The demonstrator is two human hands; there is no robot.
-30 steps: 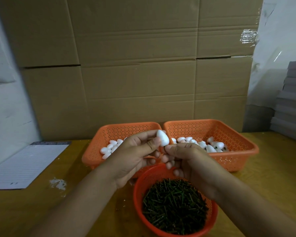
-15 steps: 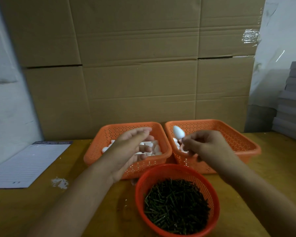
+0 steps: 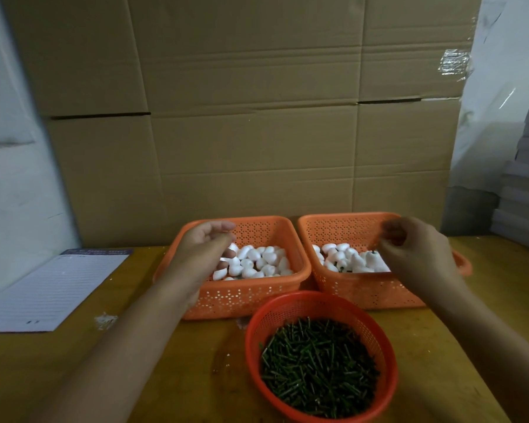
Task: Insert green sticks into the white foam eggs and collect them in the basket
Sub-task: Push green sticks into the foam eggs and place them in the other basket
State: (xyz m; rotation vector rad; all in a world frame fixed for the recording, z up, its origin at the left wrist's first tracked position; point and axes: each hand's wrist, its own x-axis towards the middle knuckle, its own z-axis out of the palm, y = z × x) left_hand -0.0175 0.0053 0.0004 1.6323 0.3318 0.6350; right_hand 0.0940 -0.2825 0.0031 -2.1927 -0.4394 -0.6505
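- Cardboard boxes (image 3: 251, 117) fill the upper frame behind the yellow counter (image 3: 196, 377).
- Two orange baskets sit mid-frame: left basket (image 3: 242, 296) holds white eggs (image 3: 257, 261); right basket (image 3: 364, 293) holds eggs with sticks.
- Round red basket (image 3: 388, 346) at bottom centre holds green sticks (image 3: 318, 367).
- Left hand (image 3: 205, 254), loosely curled and empty, hovers over the left basket.
- Right hand (image 3: 416, 248) hovers over the right basket, fingers curled; blurred, so I cannot tell whether it holds anything.

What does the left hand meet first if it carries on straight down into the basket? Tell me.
Most likely the white foam eggs heaped in the left orange plastic basket; the left hand hovers just above them, though depth is uncertain.
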